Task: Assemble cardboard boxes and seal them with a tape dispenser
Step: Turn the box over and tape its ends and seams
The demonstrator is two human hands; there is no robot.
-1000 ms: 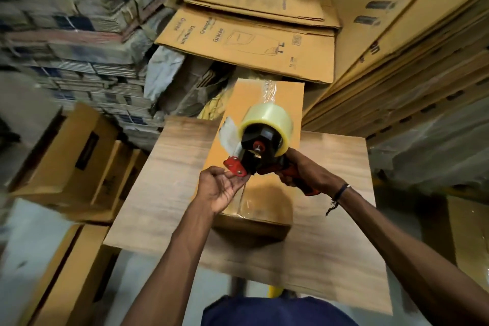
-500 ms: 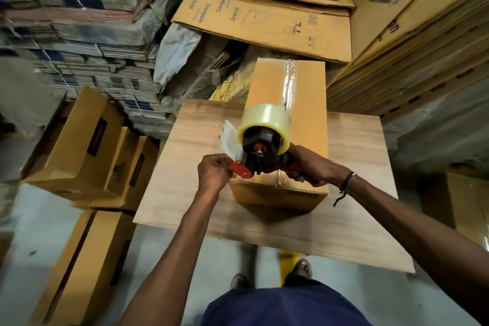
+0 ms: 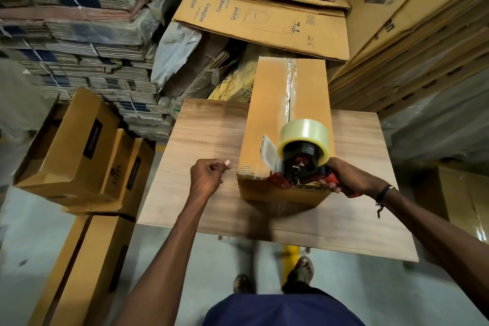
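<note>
A long brown cardboard box (image 3: pixel 267 114) lies on the wooden table (image 3: pixel 201 140), with clear tape running along its top seam. A red and black tape dispenser (image 3: pixel 299 167) with a roll of clear tape sits at the box's near end. My right hand (image 3: pixel 344 180) grips its red handle. My left hand (image 3: pixel 209 177) hovers over the table just left of the box's near corner. Its fingers are curled, and thumb and forefinger look pinched together; whether they hold a tape end is too blurred to tell.
Assembled brown boxes (image 3: pixel 79 151) stand on the floor to the left. Bundled flat cartons (image 3: pixel 79 34) are stacked at the back left, and large flat cardboard sheets (image 3: pixel 264 18) lean behind and to the right. My feet (image 3: pixel 301 270) show below the table's front edge.
My left hand has come off the dispenser's front and moved left, away from the box. The dispenser has stayed at the box's near end in my right hand.
</note>
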